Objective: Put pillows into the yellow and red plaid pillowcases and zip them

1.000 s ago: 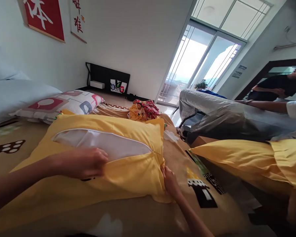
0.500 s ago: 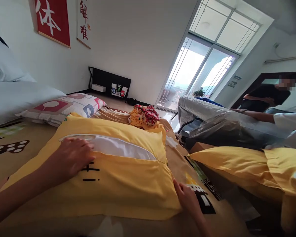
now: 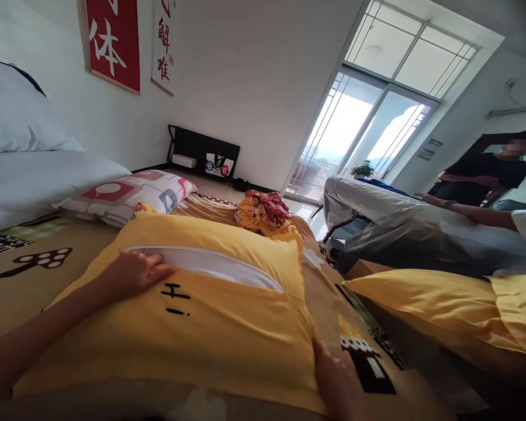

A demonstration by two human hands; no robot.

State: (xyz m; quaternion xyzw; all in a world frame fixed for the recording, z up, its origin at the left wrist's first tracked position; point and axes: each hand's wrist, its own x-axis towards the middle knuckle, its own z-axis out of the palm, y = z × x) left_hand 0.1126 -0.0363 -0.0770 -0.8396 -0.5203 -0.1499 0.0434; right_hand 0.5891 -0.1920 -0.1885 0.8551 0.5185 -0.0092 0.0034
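A plump yellow pillowcase (image 3: 241, 339) lies in front of me, with "Hi!" in black letters on it. Through its long slit a white inner pillow (image 3: 201, 261) shows. My left hand (image 3: 134, 273) is at the slit's left end, its fingers closed over the near edge of the cloth. At the lower right side of the pillowcase, my right hand (image 3: 336, 371) grips the border, thumb along the seam; some of its fingers are hidden.
A patterned pillow (image 3: 129, 194) and crumpled yellow and red plaid cloth (image 3: 265, 211) lie beyond on the brown printed sheet (image 3: 39, 304). Another yellow pillow (image 3: 438, 298) is at the right. Behind it stands a plastic-covered piece (image 3: 377, 204), touched by a person's arm (image 3: 473, 215); another person (image 3: 477, 172) stands farther back.
My view has shifted a little, so the room appears lower and farther right. My left fingers have closed on the slit's near edge. My right hand has slid down along the pillowcase's side.
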